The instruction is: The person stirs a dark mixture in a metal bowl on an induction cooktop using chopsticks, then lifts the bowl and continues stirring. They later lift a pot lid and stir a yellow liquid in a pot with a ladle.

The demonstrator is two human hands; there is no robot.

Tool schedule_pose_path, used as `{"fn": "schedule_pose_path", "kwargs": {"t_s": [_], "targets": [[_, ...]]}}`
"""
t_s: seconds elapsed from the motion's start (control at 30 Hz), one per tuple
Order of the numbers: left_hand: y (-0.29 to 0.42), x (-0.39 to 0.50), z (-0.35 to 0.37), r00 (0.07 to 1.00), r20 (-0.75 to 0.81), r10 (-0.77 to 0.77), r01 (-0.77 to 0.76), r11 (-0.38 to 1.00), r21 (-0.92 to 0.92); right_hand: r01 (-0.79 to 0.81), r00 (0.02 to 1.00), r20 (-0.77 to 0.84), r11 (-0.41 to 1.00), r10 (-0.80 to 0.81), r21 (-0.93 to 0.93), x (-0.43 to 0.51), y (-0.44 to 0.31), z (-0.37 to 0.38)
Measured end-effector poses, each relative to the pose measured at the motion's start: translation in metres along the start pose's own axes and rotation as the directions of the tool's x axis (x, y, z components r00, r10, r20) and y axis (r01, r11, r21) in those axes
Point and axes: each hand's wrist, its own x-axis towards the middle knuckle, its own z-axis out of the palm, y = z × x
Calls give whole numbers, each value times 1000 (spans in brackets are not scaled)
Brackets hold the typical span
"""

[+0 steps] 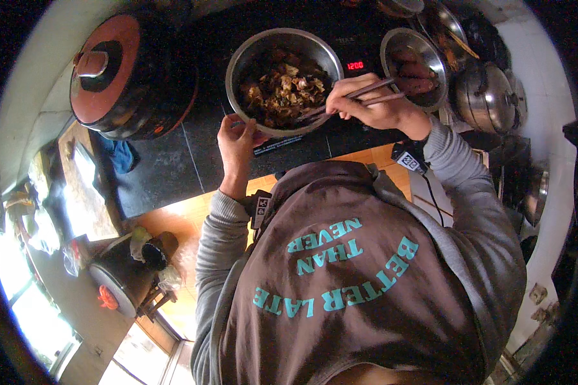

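Before me on the dark counter stands a steel bowl [232,91] with a shiny rim, partly filled with browned, chopped food [289,86]. My left hand [238,139] grips the bowl's near-left rim between thumb and fingers. A pair of chopsticks [373,91] is held in my right hand [366,103], above the bowl's right edge. Their tips reach down into the food at the near-right side. To the right, just past my right hand, sits a smaller steel bowl [389,48] with reddish-brown pieces [414,74] in it.
An induction cooktop with a lit red display [355,65] lies beneath the bowl. At far left stands a large cooker with a reddish lid [111,62]. A lidded steel pot [486,101] is at right. A blue cloth [120,154] and a wooden board [89,178] lie left.
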Motion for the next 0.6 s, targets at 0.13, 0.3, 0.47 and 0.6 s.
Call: {"fn": "schedule_pose_path", "kwargs": {"t_s": [0.13, 0.3, 0.47, 0.6], "targets": [[-4, -2, 2, 999, 31, 15, -14, 1000, -15, 405, 912, 136, 903, -387, -144, 15, 34, 15], [-4, -1, 1, 998, 41, 48, -51, 996, 78, 540, 830, 355, 779, -430, -319, 24, 50, 12], [-1, -3, 1, 999, 20, 37, -39, 993, 114, 582, 809, 374, 705, -453, -406, 42, 59, 1], [-1, -3, 2, 999, 19, 40, -41, 997, 71, 616, 781, 211, 669, -588, -416, 46, 64, 4]]}}
